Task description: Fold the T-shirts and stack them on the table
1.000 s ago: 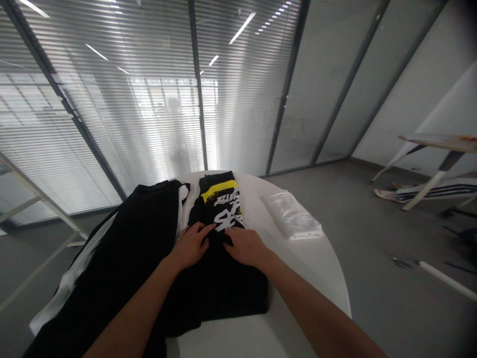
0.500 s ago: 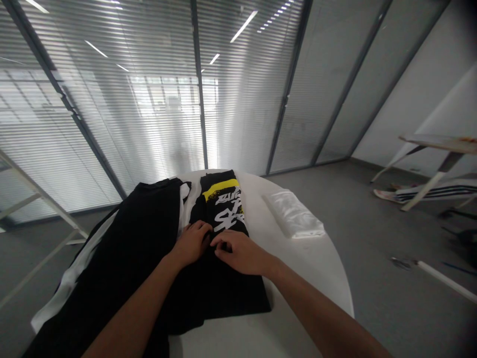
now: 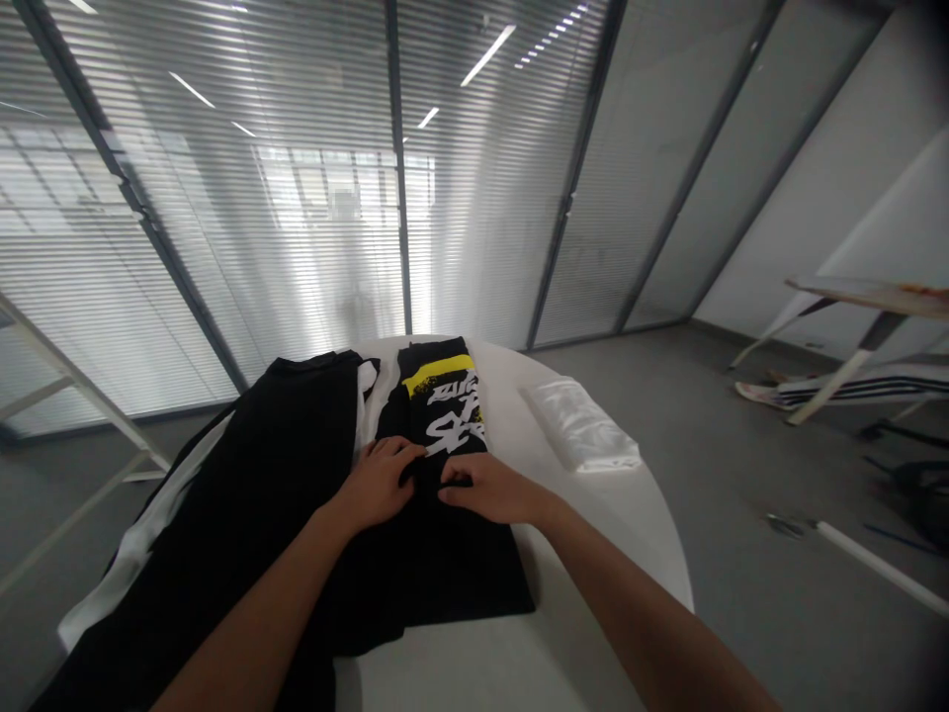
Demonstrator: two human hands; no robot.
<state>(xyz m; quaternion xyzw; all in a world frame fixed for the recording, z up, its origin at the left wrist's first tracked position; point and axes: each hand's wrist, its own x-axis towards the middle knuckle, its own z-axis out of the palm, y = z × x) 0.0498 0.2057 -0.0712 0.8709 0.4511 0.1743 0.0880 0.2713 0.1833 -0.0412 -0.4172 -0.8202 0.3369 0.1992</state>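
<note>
A black T-shirt (image 3: 474, 578) with white lettering and a yellow stripe lies partly folded on a round white table. My left hand (image 3: 378, 483) rests on its left part, fingers stretched over the cloth and thumb apart. Just to the right, my right hand (image 3: 485, 487) has its fingers curled, with a bit of the black cloth between thumb and forefinger. The fingertips of both hands are close together below the lettering. Left of the T-shirt spreads a larger black garment (image 3: 274, 475) with white parts, hanging over the table's near left edge.
A folded white item in shiny clear wrap (image 3: 582, 425) lies on the right of the white table (image 3: 623, 554). Glass partitions with blinds (image 3: 318, 218) stand behind. A white metal frame (image 3: 81, 386) is at left, and another table (image 3: 875, 292) at right.
My right hand has shifted slightly right and up, its fingers now more curled on the cloth. The lower lettering looks more spread out. My left hand has barely moved.
</note>
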